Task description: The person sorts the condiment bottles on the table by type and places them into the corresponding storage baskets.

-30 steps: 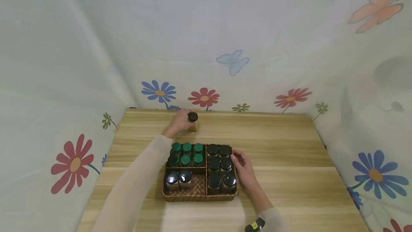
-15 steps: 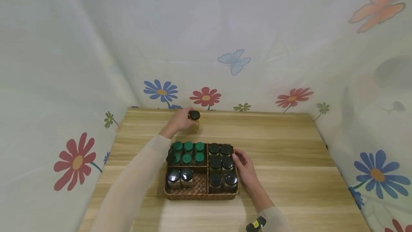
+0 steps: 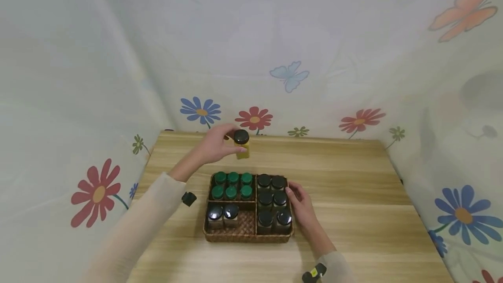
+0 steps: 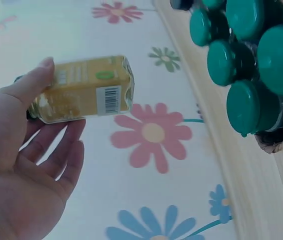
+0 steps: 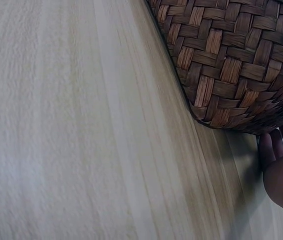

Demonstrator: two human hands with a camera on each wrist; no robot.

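My left hand [image 3: 214, 145] pinches a square glass spice jar [image 3: 242, 150] between thumb and fingers, above the table behind the basket. The jar has a black lid [image 3: 241, 136] and yellowish contents; a barcode label [image 4: 109, 100] shows in the left wrist view. My right hand [image 3: 303, 204] rests against the right side of a woven basket [image 3: 247, 238], its fingers [image 5: 267, 150] touching the wall. Inside the basket, green-lidded jars [image 3: 233, 178] fill the back left compartment. Black-lidded jars [image 3: 265, 198] stand in the right one, and two more black-lidded jars [image 3: 215, 213] at front left.
Bare woven floor [image 3: 245, 222] shows beside the two front left jars. The wooden table [image 3: 353, 187] extends on both sides of the basket. A white curtain [image 3: 334, 77] printed with flowers and butterflies surrounds the table's back and sides.
My left hand has lifted the spice jar up and slightly toward me, off the back of the table. The right hand has stayed at the basket's side.
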